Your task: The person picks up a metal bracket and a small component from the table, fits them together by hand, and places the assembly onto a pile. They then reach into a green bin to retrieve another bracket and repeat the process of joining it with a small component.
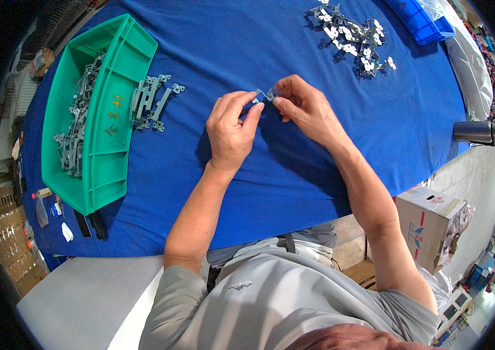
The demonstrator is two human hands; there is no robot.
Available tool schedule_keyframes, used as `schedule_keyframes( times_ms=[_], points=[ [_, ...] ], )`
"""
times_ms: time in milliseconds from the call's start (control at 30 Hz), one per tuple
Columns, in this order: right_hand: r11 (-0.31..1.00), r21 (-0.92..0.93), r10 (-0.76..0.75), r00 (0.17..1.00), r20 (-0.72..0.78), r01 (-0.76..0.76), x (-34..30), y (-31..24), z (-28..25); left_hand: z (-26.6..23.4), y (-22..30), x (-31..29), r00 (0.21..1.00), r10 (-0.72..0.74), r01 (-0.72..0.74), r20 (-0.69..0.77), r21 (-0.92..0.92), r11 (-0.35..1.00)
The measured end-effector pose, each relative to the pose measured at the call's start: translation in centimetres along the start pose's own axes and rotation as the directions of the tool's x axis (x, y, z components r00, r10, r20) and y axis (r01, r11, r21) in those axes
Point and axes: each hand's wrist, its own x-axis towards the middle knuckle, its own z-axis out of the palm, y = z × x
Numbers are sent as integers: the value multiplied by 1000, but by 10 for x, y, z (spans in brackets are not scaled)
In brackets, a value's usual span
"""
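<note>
Between my two hands, above the blue cloth (224, 198), is a small bent metal bracket (263, 95). My left hand (231, 128) pinches one end between thumb and fingers. The other end sits in the fingertips of my right hand (308, 111). My fingers cover part of the bracket. To the left, several longer metal brackets (157, 102) lie on the cloth beside a green plastic bin (107, 151). More metal brackets (75, 134) are heaped inside that bin.
A loose pile of shiny metal brackets (352, 38) lies at the far right, near a blue tray (419, 26). A steel tumbler (478, 133) is at the table's right edge. Below it stands a cardboard box (425, 224). Small black items (97, 226) lie at the front left.
</note>
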Motion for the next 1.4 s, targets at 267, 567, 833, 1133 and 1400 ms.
schedule_keyframes(
  times_ms=[267, 567, 833, 1133, 1400],
  points=[
    [927, -289, -276, 957, -89, 240, 3, 4, -8, 2, 1, 1, 996, 78, -79, 49, 28, 996],
    [966, 153, 179, 967, 183, -208, -1, -17, -5, 2, -6, -6, 931, -362, 362, 36, -182, 914],
    [976, 116, 171, 979, 112, -184, -2, -21, -5, 4, -10, -7, 969, -246, 244, 4, -118, 962],
    [990, 67, 116, 986, 123, -125, -2, -17, -4, 2, -9, -6, 979, -203, 203, 2, -91, 975],
    [980, -193, 59, 994, 96, -40, 0, -2, -6, -1, 3, 1, 998, -64, 63, -15, -56, 996]
  ],
)
